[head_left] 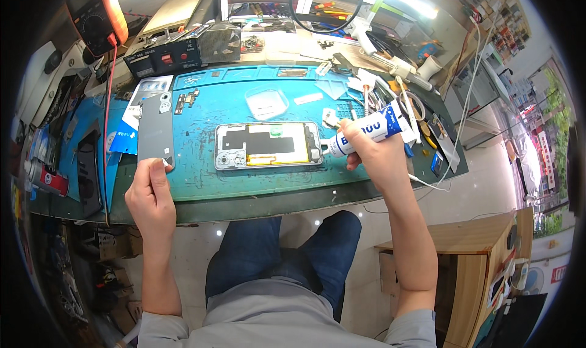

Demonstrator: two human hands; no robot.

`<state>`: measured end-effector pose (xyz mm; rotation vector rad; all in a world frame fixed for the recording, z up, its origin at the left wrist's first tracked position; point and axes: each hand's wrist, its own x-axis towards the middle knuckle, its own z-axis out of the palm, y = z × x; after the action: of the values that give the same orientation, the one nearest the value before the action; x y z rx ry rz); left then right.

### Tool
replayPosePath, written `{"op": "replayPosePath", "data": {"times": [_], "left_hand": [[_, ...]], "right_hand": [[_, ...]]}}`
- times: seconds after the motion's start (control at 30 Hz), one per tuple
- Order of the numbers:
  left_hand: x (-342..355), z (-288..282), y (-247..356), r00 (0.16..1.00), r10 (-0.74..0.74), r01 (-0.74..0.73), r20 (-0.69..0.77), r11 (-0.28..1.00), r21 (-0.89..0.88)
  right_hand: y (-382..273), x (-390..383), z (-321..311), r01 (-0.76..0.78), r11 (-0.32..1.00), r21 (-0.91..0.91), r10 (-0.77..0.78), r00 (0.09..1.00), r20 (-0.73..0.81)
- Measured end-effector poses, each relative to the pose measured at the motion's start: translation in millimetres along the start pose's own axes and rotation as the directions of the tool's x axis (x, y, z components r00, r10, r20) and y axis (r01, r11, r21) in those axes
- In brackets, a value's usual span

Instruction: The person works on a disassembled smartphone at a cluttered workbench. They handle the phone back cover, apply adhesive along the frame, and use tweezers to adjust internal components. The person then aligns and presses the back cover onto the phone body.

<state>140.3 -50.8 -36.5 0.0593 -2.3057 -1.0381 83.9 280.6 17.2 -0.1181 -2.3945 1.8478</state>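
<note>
An opened phone [235, 141] lies flat on the blue work mat [201, 186], its battery and inner parts showing. My right hand [381, 162] is closed around a white and blue glue tube [379, 123], tilted so that its nozzle points at the phone's right end. Whether the tip touches the phone's rim I cannot tell. To the left, my left hand [151, 192] pinches the lower end of a dark grey phone back cover [157, 128]. The cover has a camera cut-out at its top, and a small white spot shows beside my fingertips.
Behind the phone sits a clear plastic dish [267, 104]. Small phone parts [186, 101] lie past the back cover. Tools and cables crowd the right side near yellow-handled pliers [427, 137]. A black power unit [163, 60] stands at the back left, and a red cable [112, 97] hangs nearby.
</note>
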Motion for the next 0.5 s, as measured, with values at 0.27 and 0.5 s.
{"op": "replayPosePath", "data": {"times": [0.27,0.5], "left_hand": [[0.0,0.9,-2.1,1.000,-0.001,0.001,-0.007,1.000,-0.007],[0.0,0.3,-0.7,1.000,-0.004,0.004,0.000,1.000,-0.003]], "right_hand": [[1.6,-5.7,-1.6,-0.025,0.999,0.025,0.025,1.000,0.005],[1.8,-8.9,-0.7,-0.049,0.999,0.019,0.049,0.999,0.007]]}}
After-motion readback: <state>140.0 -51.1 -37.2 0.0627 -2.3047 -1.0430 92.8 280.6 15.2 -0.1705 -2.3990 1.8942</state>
